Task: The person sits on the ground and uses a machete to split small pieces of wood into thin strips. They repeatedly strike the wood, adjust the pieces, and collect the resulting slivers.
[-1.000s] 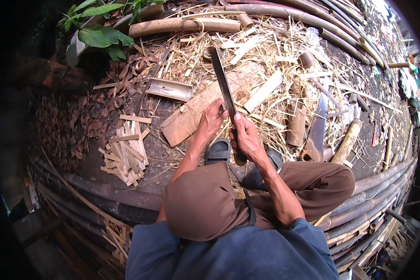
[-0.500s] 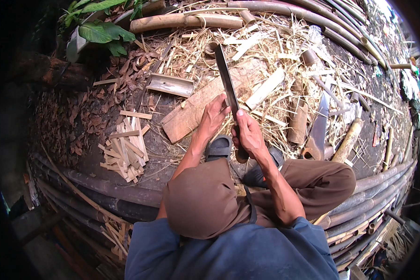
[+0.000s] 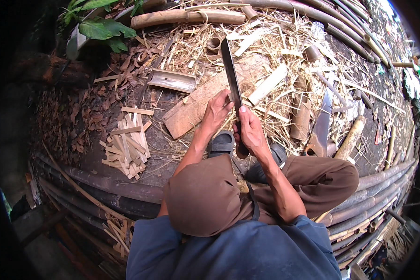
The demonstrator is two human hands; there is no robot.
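My right hand (image 3: 251,133) is wrapped round the dark handle of a machete (image 3: 230,67). Its long dark blade points away from me, tilted slightly left. Close against the left side of the blade, my left hand (image 3: 215,111) is closed, fingertips pinched together near the blade's lower part. A small pale edge shows at those fingertips, too little to tell what it is. Beneath and beyond both hands lies a flat wooden board (image 3: 186,114) on the ground. A split pale bamboo piece (image 3: 269,85) rests across the board's right side.
A pile of short bamboo slats (image 3: 128,148) lies at the left. Right of my hands are a handsaw (image 3: 322,123) and bamboo offcuts (image 3: 302,119). A halved bamboo length (image 3: 172,81) sits beyond the board, among shavings. Long bamboo poles (image 3: 303,11) line the far side.
The view has shifted slightly. Both hands and the machete stay together in nearly the same pose, with the blade a little more upright.
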